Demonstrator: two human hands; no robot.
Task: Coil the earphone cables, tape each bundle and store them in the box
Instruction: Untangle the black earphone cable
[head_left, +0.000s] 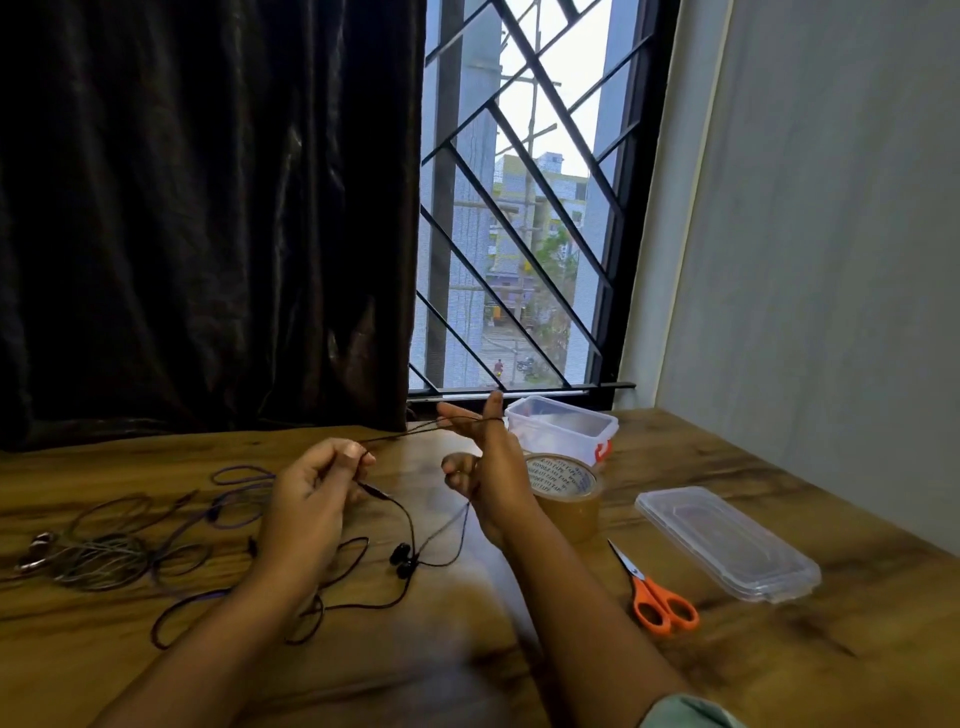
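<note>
Head view, items I logged from left to right.

1. Grey earphone tangle (104, 558): lay loose on the wooden table (779, 665) near its left edge, with metal-coloured buds at the far left.
2. Purple cable (234, 499): uncoiled loops, partly overlapping the grey tangle and running under my left forearm.
3. Left hand (311, 499): raised above the table, with thumb and fingertips pinching the black earphone cable (410, 525).
4. Black earphone cable: thin and matte. One stretch ran taut from the left pinch across to the right hand. The rest hung down in slack curves to the tabletop, where its two earbuds (402, 558) lay touching each other.
5. Right hand (483, 467): held upright. Two fingers (491, 410) stood straight with the cable looped round them, and the others were curled into the palm. A tail of cable came out below the curled fingers.
6. Box (561, 426): clear, lid off, against the window sill just behind the right hand.
7. Tape roll (566, 499): brown, standing just in front of the box and partly hidden by my right wrist.
8. Scissors (654, 592): orange handles, closed, blades pointing toward the tape.
9. Lid (727, 543): clear, flat on the table to the right of the scissors.

Room: bare tabletop lay in front of both forearms. The far edge met the curtain (208, 208) and the right edge ran beside the wall (831, 260).
</note>
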